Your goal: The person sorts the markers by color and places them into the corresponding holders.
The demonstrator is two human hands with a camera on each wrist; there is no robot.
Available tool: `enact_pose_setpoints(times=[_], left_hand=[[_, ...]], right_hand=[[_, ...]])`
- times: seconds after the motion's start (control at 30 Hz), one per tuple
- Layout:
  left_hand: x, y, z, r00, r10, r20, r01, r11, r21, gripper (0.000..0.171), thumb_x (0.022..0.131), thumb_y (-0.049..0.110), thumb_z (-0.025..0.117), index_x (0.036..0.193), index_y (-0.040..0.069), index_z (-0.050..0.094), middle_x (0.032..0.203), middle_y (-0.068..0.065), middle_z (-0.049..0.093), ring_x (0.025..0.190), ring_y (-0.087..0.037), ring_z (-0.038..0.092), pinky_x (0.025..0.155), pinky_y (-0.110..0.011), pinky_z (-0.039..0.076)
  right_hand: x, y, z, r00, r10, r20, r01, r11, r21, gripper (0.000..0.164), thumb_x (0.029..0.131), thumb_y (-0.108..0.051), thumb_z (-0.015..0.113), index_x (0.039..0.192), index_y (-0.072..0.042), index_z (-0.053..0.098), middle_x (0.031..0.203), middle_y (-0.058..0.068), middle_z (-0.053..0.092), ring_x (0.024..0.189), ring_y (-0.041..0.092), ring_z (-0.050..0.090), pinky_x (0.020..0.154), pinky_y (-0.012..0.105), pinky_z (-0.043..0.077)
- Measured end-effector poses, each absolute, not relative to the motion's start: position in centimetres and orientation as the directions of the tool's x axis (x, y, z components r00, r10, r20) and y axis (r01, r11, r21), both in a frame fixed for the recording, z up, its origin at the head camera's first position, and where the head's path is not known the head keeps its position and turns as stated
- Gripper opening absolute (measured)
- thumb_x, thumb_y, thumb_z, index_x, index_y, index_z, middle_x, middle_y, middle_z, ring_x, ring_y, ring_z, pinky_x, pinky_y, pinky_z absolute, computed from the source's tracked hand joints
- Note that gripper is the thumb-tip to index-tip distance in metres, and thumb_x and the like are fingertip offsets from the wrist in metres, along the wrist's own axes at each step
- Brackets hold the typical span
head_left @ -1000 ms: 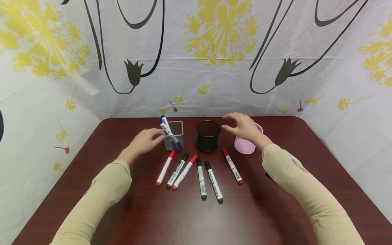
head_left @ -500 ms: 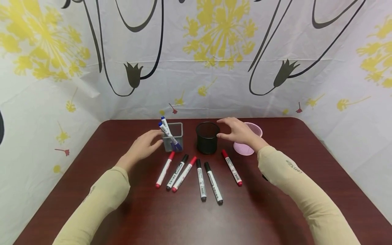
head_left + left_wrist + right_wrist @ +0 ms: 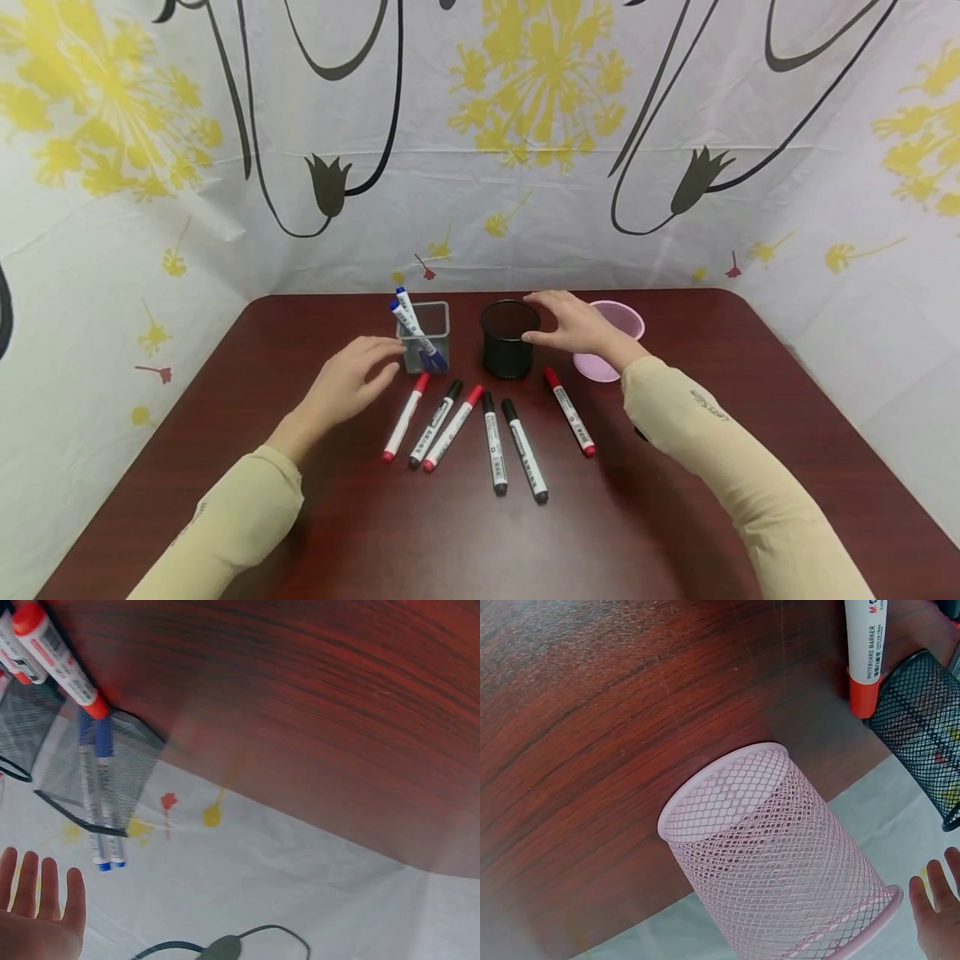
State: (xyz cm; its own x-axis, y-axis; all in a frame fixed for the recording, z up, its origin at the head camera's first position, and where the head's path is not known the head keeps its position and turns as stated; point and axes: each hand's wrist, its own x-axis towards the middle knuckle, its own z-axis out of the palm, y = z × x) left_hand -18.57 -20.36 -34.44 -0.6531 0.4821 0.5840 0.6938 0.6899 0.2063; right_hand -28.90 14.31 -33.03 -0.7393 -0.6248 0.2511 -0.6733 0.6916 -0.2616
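Observation:
My left hand (image 3: 347,383) is beside the grey square mesh pen holder (image 3: 426,354), its fingers loosely extended near the holder's left side. Two blue-capped whiteboard markers (image 3: 408,318) lean inside that holder, as the left wrist view also shows. My right hand (image 3: 573,323) has its thumb and fingers spread at the right of the black round mesh pen holder (image 3: 507,354); whether they touch the rim I cannot tell. Partly behind the right hand and wrist stands a pink mesh pen holder (image 3: 780,862).
On the table (image 3: 480,550), several red-capped and black-capped markers lie in front of the holders, including a red one (image 3: 570,412) on the right and a black one (image 3: 525,450) in the middle. A white patterned cloth (image 3: 480,208) hangs behind the table.
My right hand has moved left, from near the pink holder to the black holder's rim. The left hand has drawn back slightly from the grey holder. Markers and holders stay put.

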Motion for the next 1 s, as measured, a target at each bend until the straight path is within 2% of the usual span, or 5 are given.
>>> enact_pose_setpoints(times=[0.17, 0.37, 0.57, 0.73, 1.0], left_hand=[[-17.5, -19.7, -34.6, -0.6, 0.578, 0.553, 0.745, 0.655, 0.124, 0.025, 0.079, 0.015, 0.063, 0.102, 0.006, 0.064, 0.102, -0.005, 0.06, 0.094, -0.019, 0.054, 0.08, -0.037, 0.043], [-16.7, -19.0, -34.9, -0.598, 0.646, 0.475, 0.763, 0.64, 0.09, 0.022, 0.079, 0.017, 0.063, 0.099, 0.009, 0.066, 0.101, -0.003, 0.061, 0.092, -0.017, 0.054, 0.076, -0.034, 0.044], [-16.5, -18.7, -35.9, -0.58, 0.68, 0.448, 0.78, 0.623, 0.064, 0.022, 0.081, 0.02, 0.06, 0.1, 0.01, 0.066, 0.098, -0.001, 0.061, 0.09, -0.016, 0.054, 0.074, -0.033, 0.044], [-16.4, -18.9, -36.8, -0.611, 0.695, 0.379, 0.768, 0.637, 0.07, 0.024, 0.082, 0.023, 0.06, 0.102, 0.011, 0.065, 0.1, 0.0, 0.06, 0.09, -0.015, 0.053, 0.075, -0.032, 0.044], [-16.4, -18.6, -37.9, -0.58, 0.77, 0.264, 0.79, 0.612, -0.049, 0.031, 0.073, 0.013, 0.067, 0.104, 0.012, 0.063, 0.106, -0.004, 0.059, 0.096, -0.02, 0.052, 0.076, -0.037, 0.044]], right_hand=[[-28.9, 14.1, -33.1, -0.746, -0.627, 0.225, -0.666, 0.698, -0.263, 0.066, 0.077, -0.047, 0.061, 0.127, -0.009, 0.045, 0.125, 0.011, 0.045, 0.116, 0.027, 0.037, 0.093, 0.044, 0.03], [-29.1, 13.9, -33.2, -0.75, -0.624, 0.218, -0.661, 0.705, -0.257, 0.066, 0.077, -0.049, 0.06, 0.128, -0.01, 0.045, 0.124, 0.011, 0.046, 0.116, 0.026, 0.038, 0.092, 0.044, 0.031], [-29.3, 13.6, -33.5, -0.749, -0.627, 0.215, -0.663, 0.702, -0.261, 0.066, 0.077, -0.049, 0.061, 0.127, -0.009, 0.045, 0.124, 0.011, 0.046, 0.116, 0.027, 0.037, 0.093, 0.044, 0.03], [-29.1, 13.4, -33.4, -0.748, -0.627, 0.218, -0.663, 0.701, -0.261, 0.067, 0.076, -0.048, 0.061, 0.127, -0.009, 0.045, 0.123, 0.012, 0.047, 0.116, 0.027, 0.037, 0.093, 0.044, 0.03], [-29.0, 13.4, -33.4, -0.758, -0.62, 0.202, -0.652, 0.712, -0.261, 0.066, 0.076, -0.049, 0.061, 0.127, -0.01, 0.045, 0.123, 0.01, 0.047, 0.116, 0.026, 0.037, 0.093, 0.042, 0.03]])
